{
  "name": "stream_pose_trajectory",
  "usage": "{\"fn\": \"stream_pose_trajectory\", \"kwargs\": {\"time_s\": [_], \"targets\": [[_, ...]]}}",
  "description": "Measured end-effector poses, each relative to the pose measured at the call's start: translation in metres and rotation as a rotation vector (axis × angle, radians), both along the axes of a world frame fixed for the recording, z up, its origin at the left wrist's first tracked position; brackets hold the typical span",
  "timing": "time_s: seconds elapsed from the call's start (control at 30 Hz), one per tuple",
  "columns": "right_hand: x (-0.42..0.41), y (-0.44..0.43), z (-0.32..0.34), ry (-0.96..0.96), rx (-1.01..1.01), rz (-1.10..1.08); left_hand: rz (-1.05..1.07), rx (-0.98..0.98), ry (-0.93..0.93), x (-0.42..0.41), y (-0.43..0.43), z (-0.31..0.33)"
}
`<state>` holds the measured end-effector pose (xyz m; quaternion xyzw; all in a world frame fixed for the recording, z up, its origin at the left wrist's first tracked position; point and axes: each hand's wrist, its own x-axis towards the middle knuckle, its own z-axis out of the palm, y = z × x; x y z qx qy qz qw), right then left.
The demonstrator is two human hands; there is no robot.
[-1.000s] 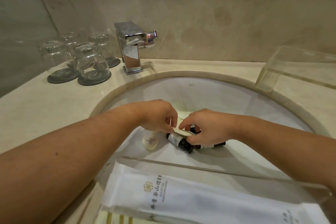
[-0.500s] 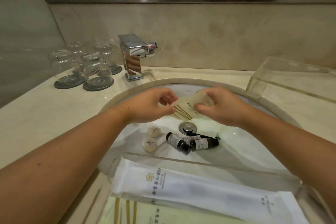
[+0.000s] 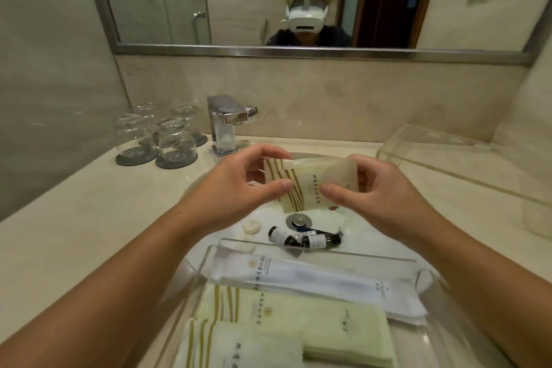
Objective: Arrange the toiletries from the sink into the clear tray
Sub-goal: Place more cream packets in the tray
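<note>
Above the sink [image 3: 209, 188], both hands hold cream sachets [image 3: 310, 185] with gold stripes: the left hand [image 3: 239, 188] pinches the striped end between thumb and fingers, the right hand [image 3: 379, 188] pinches the other end, each grip closed on the packets. In the basin lie small dark bottles [image 3: 304, 239] and a round soap [image 3: 251, 226] near the drain [image 3: 298, 220]. Nearer the person, the clear tray [image 3: 424, 275] holds a white packet [image 3: 313, 281] and green packets [image 3: 298, 323].
</note>
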<state>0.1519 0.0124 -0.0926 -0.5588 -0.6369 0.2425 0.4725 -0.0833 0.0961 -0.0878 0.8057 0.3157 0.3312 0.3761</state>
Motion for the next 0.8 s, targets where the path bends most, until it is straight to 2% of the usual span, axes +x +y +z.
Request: {"fn": "stream_pose_trajectory", "kwargs": {"time_s": [0.27, 0.43, 0.57, 0.73, 0.8], "targets": [[-0.022, -0.071, 0.03, -0.005, 0.012, -0.009, -0.016, 0.129, 0.002, -0.014, -0.074, 0.038], [-0.026, -0.109, 0.035, -0.153, 0.048, -0.053, -0.057, 0.127, 0.145, -0.025, -0.11, 0.039], [-0.034, -0.13, 0.035, -0.401, -0.001, 0.023, -0.085, 0.105, 0.227, -0.026, -0.13, 0.031], [-0.038, -0.142, 0.029, -0.446, -0.095, 0.078, -0.14, 0.012, 0.297, -0.024, -0.145, 0.024], [-0.038, -0.145, 0.028, -0.448, -0.117, 0.094, -0.129, 0.033, 0.344, -0.025, -0.147, 0.023]]}}
